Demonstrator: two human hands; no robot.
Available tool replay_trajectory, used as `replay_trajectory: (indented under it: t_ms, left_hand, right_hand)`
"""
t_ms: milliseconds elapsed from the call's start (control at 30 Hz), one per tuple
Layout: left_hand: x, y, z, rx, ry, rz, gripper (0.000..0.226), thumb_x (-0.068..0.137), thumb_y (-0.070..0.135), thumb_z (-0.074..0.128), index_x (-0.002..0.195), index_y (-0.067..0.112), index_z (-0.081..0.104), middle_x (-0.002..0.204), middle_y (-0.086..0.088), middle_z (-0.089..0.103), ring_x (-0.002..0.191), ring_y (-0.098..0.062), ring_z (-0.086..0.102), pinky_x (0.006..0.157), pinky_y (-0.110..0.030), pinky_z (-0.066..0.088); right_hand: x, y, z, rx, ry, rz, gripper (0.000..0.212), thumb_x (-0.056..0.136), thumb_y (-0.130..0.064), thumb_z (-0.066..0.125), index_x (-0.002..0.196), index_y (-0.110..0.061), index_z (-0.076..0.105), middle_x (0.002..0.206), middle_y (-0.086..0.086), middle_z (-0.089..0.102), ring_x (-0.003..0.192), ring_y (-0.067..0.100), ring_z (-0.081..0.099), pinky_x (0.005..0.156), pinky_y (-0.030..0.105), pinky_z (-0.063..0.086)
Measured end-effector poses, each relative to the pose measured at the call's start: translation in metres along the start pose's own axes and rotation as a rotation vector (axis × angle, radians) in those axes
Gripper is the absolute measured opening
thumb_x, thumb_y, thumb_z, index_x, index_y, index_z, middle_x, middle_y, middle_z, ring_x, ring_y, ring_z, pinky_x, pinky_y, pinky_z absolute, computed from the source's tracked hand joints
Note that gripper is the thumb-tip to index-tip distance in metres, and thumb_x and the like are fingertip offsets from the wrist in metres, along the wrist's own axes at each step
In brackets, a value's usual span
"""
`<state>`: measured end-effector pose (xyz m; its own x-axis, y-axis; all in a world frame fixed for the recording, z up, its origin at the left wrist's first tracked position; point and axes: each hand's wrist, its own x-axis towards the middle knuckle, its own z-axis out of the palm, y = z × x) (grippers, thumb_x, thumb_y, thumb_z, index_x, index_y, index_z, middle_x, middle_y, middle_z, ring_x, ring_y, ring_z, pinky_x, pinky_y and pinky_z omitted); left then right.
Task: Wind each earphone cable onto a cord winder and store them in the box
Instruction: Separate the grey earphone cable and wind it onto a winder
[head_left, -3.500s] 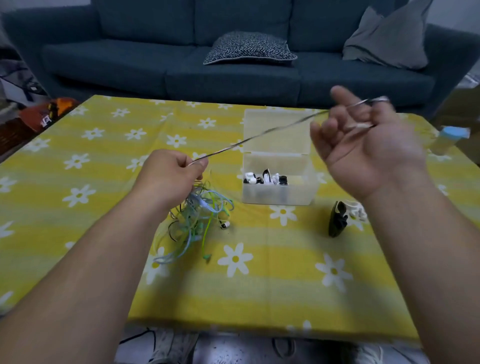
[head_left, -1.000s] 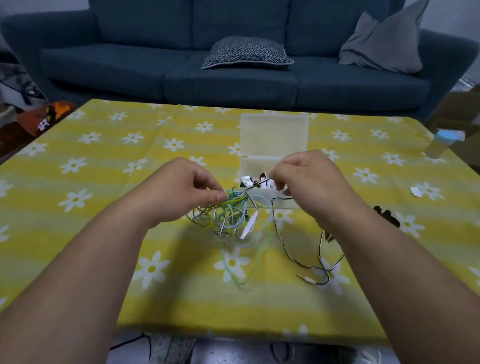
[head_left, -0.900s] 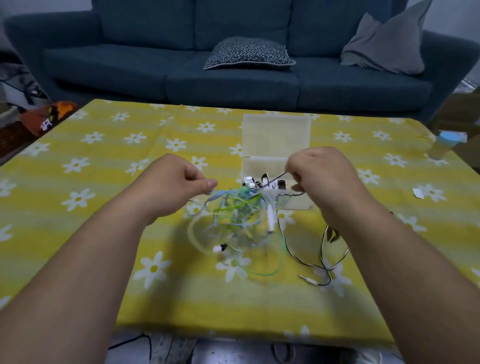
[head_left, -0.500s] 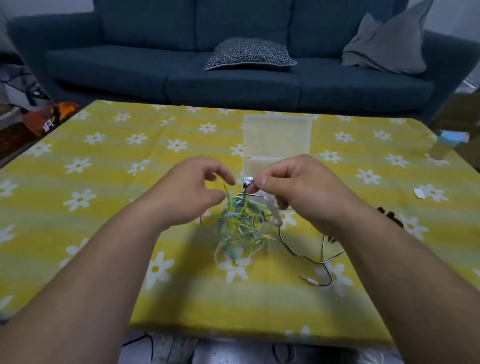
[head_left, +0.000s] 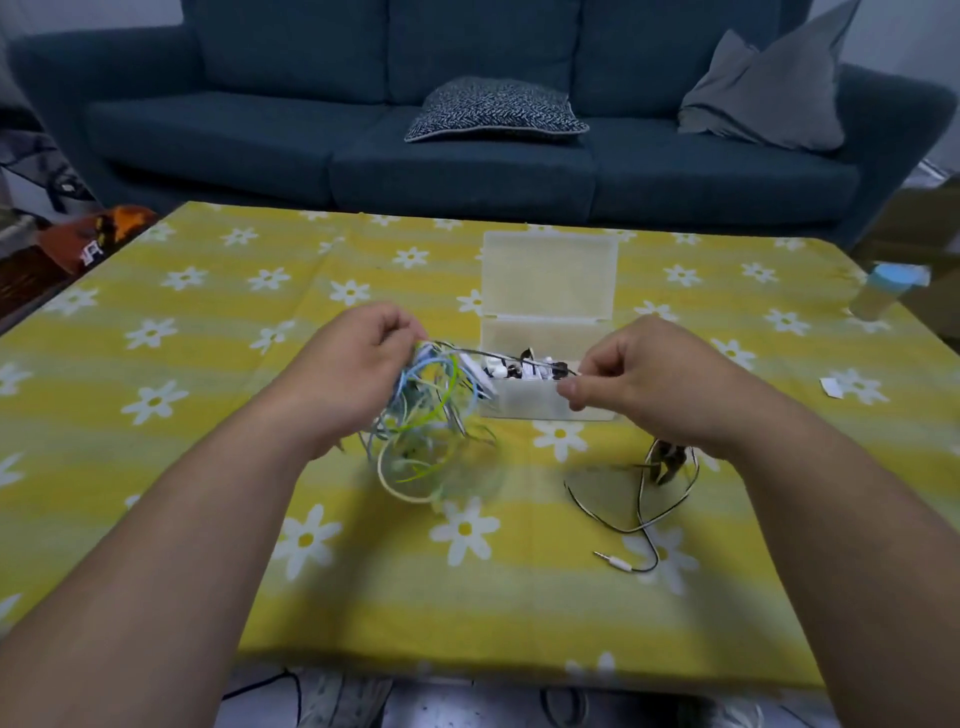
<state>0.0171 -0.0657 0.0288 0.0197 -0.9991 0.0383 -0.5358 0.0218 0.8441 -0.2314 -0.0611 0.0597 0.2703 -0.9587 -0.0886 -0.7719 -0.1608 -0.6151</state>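
My left hand (head_left: 358, 371) grips the top of a tangle of green, blue and white earphone cables (head_left: 423, 431), which hangs down to the yellow flowered tablecloth. My right hand (head_left: 644, 382) pinches a black-and-white cable (head_left: 631, 506) that runs taut from the tangle to my fingers; its loose end lies looped on the cloth with the jack plug at the front. Behind both hands stands the clear plastic box (head_left: 540, 402) with its lid open, several black and white cord winders inside. A black cord winder (head_left: 667, 462) lies partly hidden under my right wrist.
A blue-capped bottle (head_left: 885, 288) lies near the table's right edge, and a small white scrap (head_left: 831, 387) sits on the cloth nearby. A dark blue sofa with cushions stands behind the table. The table's front edge is close to me.
My hands have moved apart: the right one has drawn a black-and-white cable rightward out of the tangle, while the left holds the bundle back.
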Motion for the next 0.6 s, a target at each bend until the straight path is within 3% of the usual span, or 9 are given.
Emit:
replay_trajectory:
  t_ms: [100, 133, 233, 333, 433, 500, 600]
  left_hand:
    - [0.000, 0.003, -0.009, 0.040, 0.115, -0.003, 0.018, 0.100, 0.028, 0.052, 0.091, 0.021, 0.066, 0.053, 0.009, 0.049, 0.042, -0.007, 0.037, 0.041, -0.023, 0.032]
    - [-0.001, 0.002, -0.011, 0.066, 0.091, 0.002, 0.017, 0.099, 0.030, 0.054, 0.093, 0.022, 0.068, 0.055, 0.009, 0.051, 0.044, -0.007, 0.039, 0.043, -0.022, 0.033]
    - [-0.005, 0.003, -0.013, 0.046, -0.082, -0.031, 0.009, 0.095, 0.023, 0.064, 0.093, 0.021, 0.072, 0.068, 0.002, 0.061, 0.060, -0.012, 0.049, 0.056, -0.022, 0.039]
    - [-0.007, 0.006, -0.012, 0.039, -0.153, -0.089, 0.001, 0.078, 0.021, 0.070, 0.078, 0.021, 0.070, 0.067, -0.007, 0.054, 0.062, -0.019, 0.043, 0.061, -0.033, 0.032]
    - [-0.007, 0.010, -0.008, 0.007, -0.065, -0.181, 0.007, 0.071, 0.022, 0.062, 0.066, 0.018, 0.059, 0.062, -0.003, 0.043, 0.062, -0.019, 0.035, 0.059, -0.032, 0.028]
    - [-0.008, 0.013, -0.005, -0.084, -0.058, -0.239, 0.011, 0.058, 0.029, 0.062, 0.064, 0.021, 0.058, 0.068, -0.003, 0.046, 0.069, -0.020, 0.040, 0.068, -0.037, 0.034]
    - [-0.011, 0.017, -0.002, -0.229, -0.069, -0.252, 0.016, 0.065, 0.011, 0.068, 0.063, 0.021, 0.056, 0.072, -0.008, 0.050, 0.072, -0.022, 0.045, 0.073, -0.037, 0.035]
  right_hand:
    - [-0.003, 0.001, -0.006, 0.080, 0.055, 0.004, 0.033, 0.092, -0.043, 0.064, 0.070, -0.022, 0.076, 0.059, 0.008, 0.058, 0.053, 0.023, 0.045, 0.052, 0.026, 0.031]
    - [-0.003, 0.000, -0.008, 0.113, 0.108, -0.006, 0.033, 0.093, -0.042, 0.063, 0.070, -0.022, 0.076, 0.065, 0.001, 0.066, 0.060, 0.024, 0.054, 0.054, 0.025, 0.035]
    - [-0.003, -0.006, -0.012, 0.294, 0.282, -0.044, 0.030, 0.096, -0.030, 0.061, 0.074, -0.016, 0.075, 0.048, -0.023, 0.057, 0.052, -0.008, 0.054, 0.050, 0.008, 0.034]
    - [-0.003, -0.007, -0.013, 0.485, 0.338, -0.071, 0.029, 0.097, -0.024, 0.059, 0.076, -0.011, 0.075, 0.052, -0.017, 0.055, 0.052, -0.003, 0.048, 0.055, 0.010, 0.037]
    - [-0.002, -0.010, -0.010, 0.753, 0.241, -0.052, 0.036, 0.098, -0.012, 0.052, 0.067, 0.000, 0.063, 0.080, 0.001, 0.073, 0.075, 0.012, 0.065, 0.069, 0.027, 0.047]
    - [-0.003, -0.015, -0.006, 1.034, 0.112, -0.079, 0.041, 0.096, -0.003, 0.040, 0.056, -0.005, 0.046, 0.099, 0.014, 0.075, 0.087, 0.024, 0.070, 0.076, 0.035, 0.048]
    - [-0.004, -0.021, 0.002, 1.262, -0.040, -0.071, 0.045, 0.090, -0.002, 0.034, 0.047, -0.014, 0.039, 0.088, 0.020, 0.073, 0.085, 0.032, 0.070, 0.074, 0.035, 0.053]
